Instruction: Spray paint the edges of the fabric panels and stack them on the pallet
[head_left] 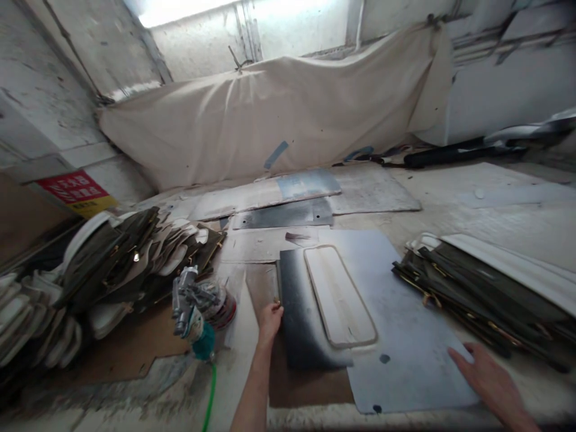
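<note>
A large grey metal sheet [405, 336] lies flat on the work surface, dark along its left part. On it rests a white rounded-rectangle panel [339, 297] with a raised rim. My left hand [270, 318] pinches the sheet's left edge with fingers closed. My right hand [488, 375] lies flat with fingers stretched out on the sheet's lower right corner.
A spray gun [191, 303] with a green hose [209, 399] sits left of my left hand. Stacks of dark and white panels stand at the left [126, 252] and at the right [486, 288]. A cloth drape [279, 120] hangs at the back, with more metal sheets [288, 213] below it.
</note>
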